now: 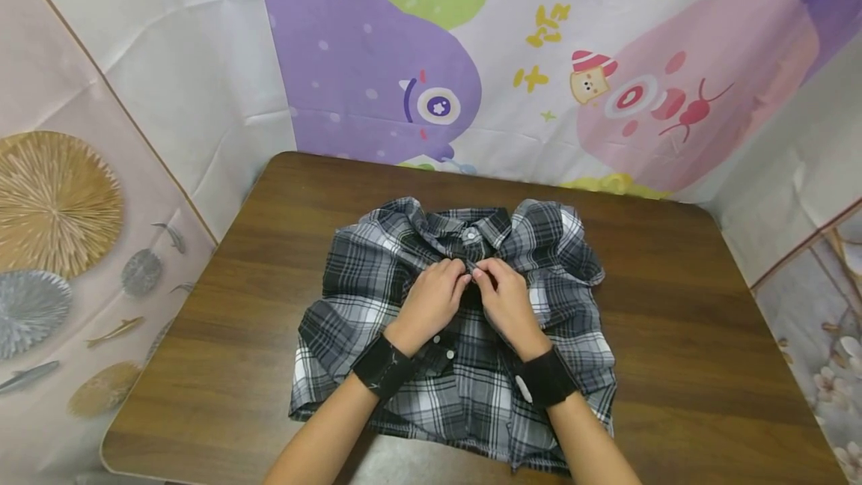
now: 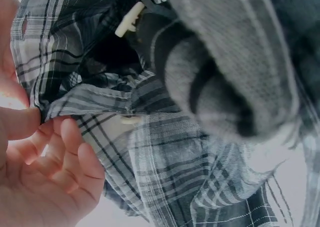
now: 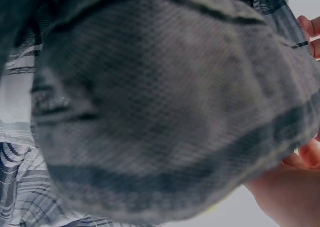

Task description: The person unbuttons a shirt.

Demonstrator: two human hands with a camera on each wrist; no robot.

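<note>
A grey, black and white plaid shirt lies front up on a wooden table, its collar toward the far side. Just below the collar button, my left hand pinches the front edge of the shirt between thumb and fingers. Close beside it, my right hand pinches the cloth too, the fingertips of both hands nearly meeting. Pale buttons show lower on the front. In the left wrist view, a button stands edge-on near the folded cloth. Loose fabric fills most of the right wrist view.
The brown table extends around the shirt on both sides. Behind it hangs a cloth backdrop with cartoon figures. Patterned panels stand at the left and right. Black bands circle both wrists.
</note>
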